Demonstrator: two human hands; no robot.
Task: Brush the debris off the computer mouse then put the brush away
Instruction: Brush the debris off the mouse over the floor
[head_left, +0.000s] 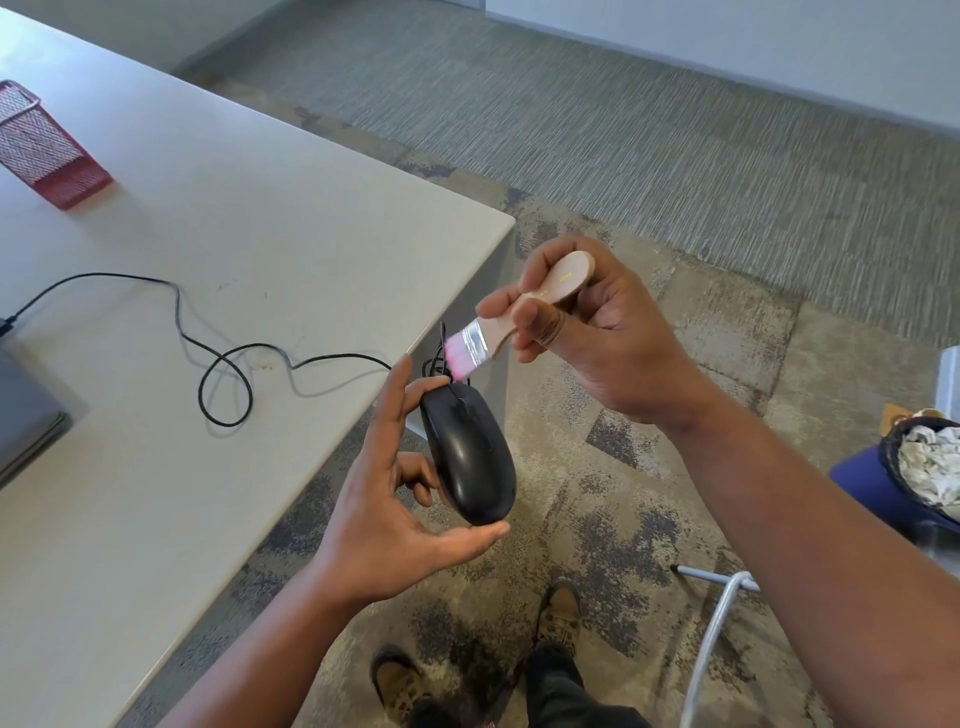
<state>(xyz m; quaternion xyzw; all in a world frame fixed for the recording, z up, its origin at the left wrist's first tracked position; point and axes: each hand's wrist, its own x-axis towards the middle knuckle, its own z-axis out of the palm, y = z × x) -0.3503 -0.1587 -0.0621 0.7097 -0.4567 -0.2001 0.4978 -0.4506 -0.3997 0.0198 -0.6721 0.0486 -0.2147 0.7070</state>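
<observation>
A black wired computer mouse (467, 457) is held in the air just off the corner of the table, between the thumb and fingers of my left hand (384, 509). Its black cable (228, 358) loops back across the tabletop. My right hand (587, 332) grips the wooden handle of a small brush (498, 332) with a silver ferrule and pink bristles. The bristles touch the front end of the mouse, by the scroll wheel.
A red mesh holder (41, 145) stands at the far left of the white table (208, 218). A grey laptop (26, 421) lies at the left edge. On the carpet to the right are a waste bin with crumpled paper (930, 467) and a metal chair leg (717, 623).
</observation>
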